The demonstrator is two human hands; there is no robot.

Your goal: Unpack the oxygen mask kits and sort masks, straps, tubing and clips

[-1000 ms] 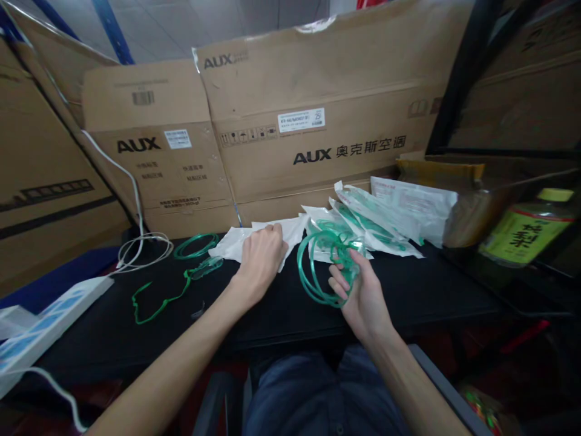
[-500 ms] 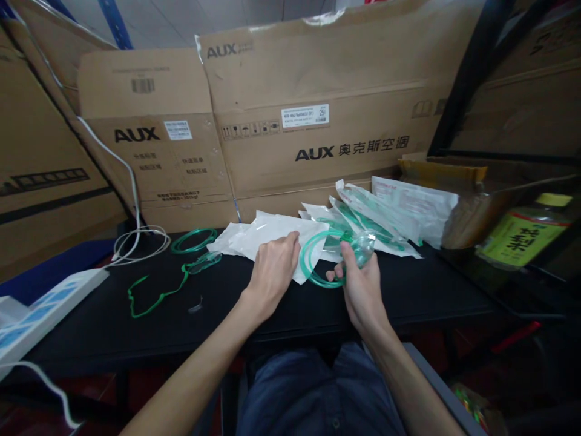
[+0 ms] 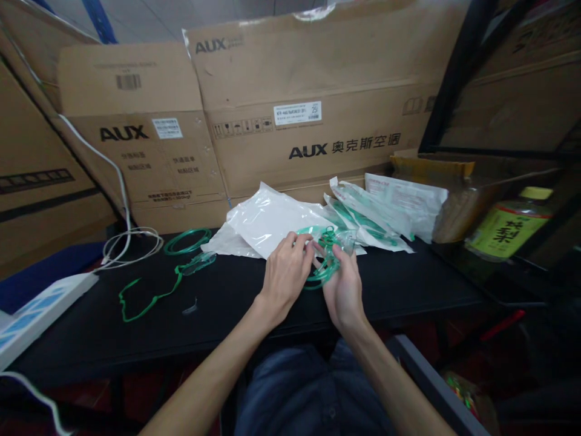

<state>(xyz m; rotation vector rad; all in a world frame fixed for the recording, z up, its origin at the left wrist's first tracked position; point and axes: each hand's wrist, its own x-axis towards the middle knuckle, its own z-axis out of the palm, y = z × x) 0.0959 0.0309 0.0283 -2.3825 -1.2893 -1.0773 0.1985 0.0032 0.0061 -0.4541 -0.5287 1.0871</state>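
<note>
My right hand [image 3: 345,284] is closed around a clear green oxygen mask [image 3: 348,241] with coiled green tubing [image 3: 323,280]. Close beside it, my left hand [image 3: 287,266] has its fingers bent onto the left side of that coil; the fingertips are partly hidden. Behind both hands lies a white plastic pouch [image 3: 272,217], untouched by either. On the left of the black table [image 3: 254,309] rest a loose coil of green tubing [image 3: 187,241], a second clear green mask [image 3: 200,264] with a green strap [image 3: 154,301], and a small clear piece [image 3: 190,307].
Several sealed packs with green contents [image 3: 372,218] lie at the right back. A bottle with a green label [image 3: 508,227] stands at the far right. On the left are a white power strip [image 3: 49,312] and a white cable [image 3: 131,245]. Large cardboard boxes [image 3: 327,79] wall the back.
My left hand has left the white pouch and come right to the tubing. The pouch now lies farther back, spread out. The coil and mask have moved slightly left in my right hand.
</note>
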